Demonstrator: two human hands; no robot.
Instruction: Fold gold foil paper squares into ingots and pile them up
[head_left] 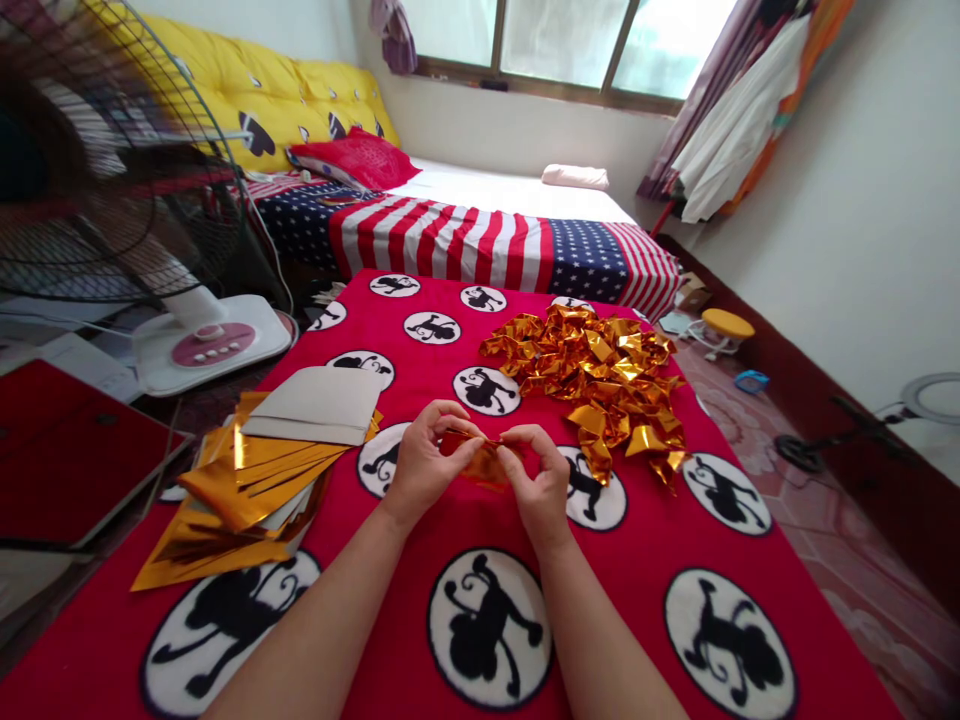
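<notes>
Between my two hands is a piece of gold foil paper [486, 468], partly hidden by the fingers. My left hand [431, 455] pinches its left end between thumb and fingers. The right end is pinched by my right hand [538, 475]. Both hands are just above the red cloth with monkey prints [420, 610]. To the left lies a fanned stack of flat gold foil sheets [225, 500], with pale sheets [319, 405] on top. Beyond my right hand sits a heap of folded, shiny gold foil pieces [600, 370].
At the left stands a fan [210, 340] on a white base, near a red board [67, 450]. A bed with a flag-patterned cover [465, 240] is behind the cloth-covered surface. On the floor at right are a yellow-topped stool [727, 322] and a ring-shaped stand [930, 395].
</notes>
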